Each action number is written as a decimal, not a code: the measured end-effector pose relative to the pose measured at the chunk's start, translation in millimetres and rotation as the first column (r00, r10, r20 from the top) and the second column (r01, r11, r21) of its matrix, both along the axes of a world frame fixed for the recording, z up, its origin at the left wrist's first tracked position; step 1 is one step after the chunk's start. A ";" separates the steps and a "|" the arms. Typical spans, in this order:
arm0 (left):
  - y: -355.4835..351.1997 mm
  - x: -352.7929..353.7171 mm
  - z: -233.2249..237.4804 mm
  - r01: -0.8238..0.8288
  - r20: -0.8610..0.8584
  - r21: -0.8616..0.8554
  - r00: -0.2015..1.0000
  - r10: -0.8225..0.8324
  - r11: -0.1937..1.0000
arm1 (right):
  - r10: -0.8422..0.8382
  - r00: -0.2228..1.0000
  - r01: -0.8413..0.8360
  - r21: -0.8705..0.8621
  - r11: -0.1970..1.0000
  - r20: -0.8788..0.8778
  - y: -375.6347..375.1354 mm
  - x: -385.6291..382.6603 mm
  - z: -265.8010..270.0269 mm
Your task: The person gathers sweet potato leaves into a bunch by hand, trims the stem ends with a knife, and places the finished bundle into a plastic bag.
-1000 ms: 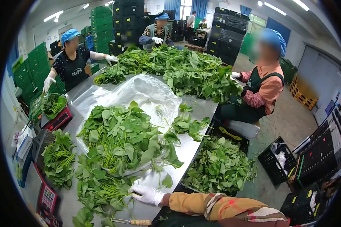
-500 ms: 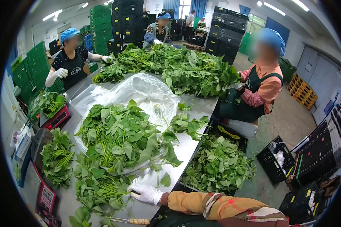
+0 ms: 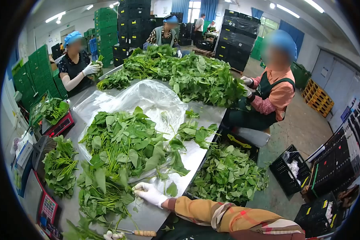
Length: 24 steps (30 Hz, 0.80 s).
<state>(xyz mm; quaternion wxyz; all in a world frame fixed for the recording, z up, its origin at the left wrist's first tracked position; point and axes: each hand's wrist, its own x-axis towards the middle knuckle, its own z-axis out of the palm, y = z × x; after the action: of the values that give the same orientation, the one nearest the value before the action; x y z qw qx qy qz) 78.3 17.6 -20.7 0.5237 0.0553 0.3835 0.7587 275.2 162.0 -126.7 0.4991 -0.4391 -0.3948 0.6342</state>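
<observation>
My right hand [image 3: 150, 194], in a white glove, is closed at the right edge of a heap of leafy green stems [image 3: 104, 196], with its fingertips pinched on a stem. Only the gloved fingers of my left hand [image 3: 114, 235] show at the bottom edge, curled around a bunch of leafy greens [image 3: 82, 231]. Between the hands, a knife-like tool with a wooden handle [image 3: 145, 233] lies on the metal table [image 3: 174, 210]; its metal part is partly covered. Beyond my hands, a larger pile of greens [image 3: 122, 144] rests on clear plastic sheeting [image 3: 158, 100].
A bundle of greens [image 3: 60, 166] lies at left beside a red-edged scale [image 3: 48, 208]. A crate of greens [image 3: 228, 174] stands below the table's right edge. Three co-workers in blue caps surround the far heap [image 3: 188, 72]. Black crates [image 3: 290, 168] stand on the floor.
My right hand has moved slightly up and left. My left hand has come into view at the bottom with greens. The co-worker at left has drawn a bunch of greens toward the body.
</observation>
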 end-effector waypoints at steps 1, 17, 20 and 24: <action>0.8 0.5 1.6 0.091 0.114 0.076 0.988 -0.099 0.993 | -0.028 0.999 0.027 -0.044 0.999 -0.020 2.9 3.0 5.3; -15.7 13.3 -14.8 0.376 -0.038 -0.064 0.925 -0.379 0.924 | 0.316 0.777 -0.542 0.323 0.776 0.545 -98.9 -54.3 61.1; -19.0 12.0 -6.4 0.398 -0.081 -0.004 0.914 -0.397 0.917 | 0.281 0.812 -0.507 0.381 0.773 0.511 -96.2 -54.7 51.3; -14.6 4.6 -20.6 0.360 0.045 0.032 0.932 -0.361 0.933 | 0.332 0.858 -0.474 0.355 0.806 0.391 -93.1 -47.8 60.3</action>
<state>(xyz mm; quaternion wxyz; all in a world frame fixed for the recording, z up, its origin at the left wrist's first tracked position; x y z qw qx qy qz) 82.8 3.1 -41.3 0.6628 0.1114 0.3449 0.6553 227.4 68.9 -66.4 0.3684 -0.3136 -0.6856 0.5440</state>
